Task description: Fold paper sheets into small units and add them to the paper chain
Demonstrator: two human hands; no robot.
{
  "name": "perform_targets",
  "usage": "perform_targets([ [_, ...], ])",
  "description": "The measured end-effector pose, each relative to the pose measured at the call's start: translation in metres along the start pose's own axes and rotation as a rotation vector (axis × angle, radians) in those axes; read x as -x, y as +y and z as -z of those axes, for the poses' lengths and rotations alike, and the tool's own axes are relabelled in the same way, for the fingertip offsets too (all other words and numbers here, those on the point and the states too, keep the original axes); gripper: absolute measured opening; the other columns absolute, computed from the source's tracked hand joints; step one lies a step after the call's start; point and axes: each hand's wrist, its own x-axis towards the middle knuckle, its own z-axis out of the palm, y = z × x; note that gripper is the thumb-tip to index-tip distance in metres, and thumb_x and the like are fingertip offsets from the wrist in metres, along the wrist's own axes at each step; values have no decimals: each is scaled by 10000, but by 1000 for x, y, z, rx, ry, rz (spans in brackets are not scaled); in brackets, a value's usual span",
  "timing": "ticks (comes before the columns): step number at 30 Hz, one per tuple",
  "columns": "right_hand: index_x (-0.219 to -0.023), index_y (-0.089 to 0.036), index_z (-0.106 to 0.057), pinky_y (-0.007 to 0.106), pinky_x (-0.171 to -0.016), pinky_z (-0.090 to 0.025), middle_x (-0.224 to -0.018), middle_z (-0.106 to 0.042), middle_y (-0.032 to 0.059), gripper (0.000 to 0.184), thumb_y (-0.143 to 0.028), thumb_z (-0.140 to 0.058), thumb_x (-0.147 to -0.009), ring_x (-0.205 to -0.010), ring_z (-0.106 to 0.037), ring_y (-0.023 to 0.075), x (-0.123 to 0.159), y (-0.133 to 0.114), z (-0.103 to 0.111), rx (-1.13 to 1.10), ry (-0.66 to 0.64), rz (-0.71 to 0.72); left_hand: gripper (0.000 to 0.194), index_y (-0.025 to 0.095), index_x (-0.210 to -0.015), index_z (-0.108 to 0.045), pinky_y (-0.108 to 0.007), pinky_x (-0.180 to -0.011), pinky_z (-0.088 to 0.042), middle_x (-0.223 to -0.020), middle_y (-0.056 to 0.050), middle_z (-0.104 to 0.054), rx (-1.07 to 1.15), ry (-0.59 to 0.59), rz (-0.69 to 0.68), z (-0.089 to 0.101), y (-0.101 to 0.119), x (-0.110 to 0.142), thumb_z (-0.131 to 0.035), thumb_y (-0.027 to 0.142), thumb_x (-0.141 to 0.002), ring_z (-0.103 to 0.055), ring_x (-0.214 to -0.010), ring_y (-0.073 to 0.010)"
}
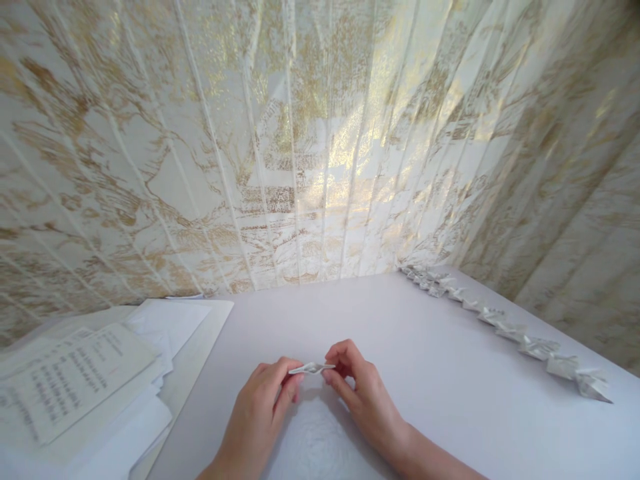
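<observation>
A small piece of folded white paper (313,368) is held just above the table, its middle bulging a little apart. My left hand (263,407) pinches its left end between thumb and fingers. At the right end, the thumb and fingers of my right hand (363,393) close on the paper in the same way. Both hands are near the front middle of the white table (400,340). The inner folds of the paper are too small to make out.
Papers with printed or written lines (75,373) and blank white sheets (170,320) lie in a pile at the left. Along the right edge runs a row of several folded paper pieces (537,347). A gold-patterned wall (280,167) stands behind the table.
</observation>
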Motion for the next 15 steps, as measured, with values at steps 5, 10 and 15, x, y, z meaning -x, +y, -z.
perform_targets([
  [5, -877, -211, -527, 224, -669, -416, -777, -570, -21, 111, -125, -475, -925, -698, -536, 128, -1, 0, 4, 211, -35, 151, 309, 248, -1124, -582, -272, -698, -509, -756, 23, -671, 47, -26, 56, -2, 6, 2, -351, 404, -990, -649, -726, -159],
  [10, -928, -212, -536, 236, -674, -435, -826, -576, 8, 151, -91, -446, -935, -722, -549, 143, 0, -4, 4, 384, -65, 324, 312, 218, -1144, -590, -304, -729, -548, -909, -42, -722, -1, 11, 96, -5, 10, 6, -379, 342, -951, -682, -808, -185],
  [15, -912, -217, -534, 235, -656, -448, -802, -576, 5, 168, -73, -446, -916, -709, -552, 146, 1, -8, 2, 405, -88, 325, 313, 205, -1115, -589, -324, -657, -537, -775, -24, -698, -54, -33, 184, -8, 11, 6, -412, 244, -860, -674, -705, -196],
])
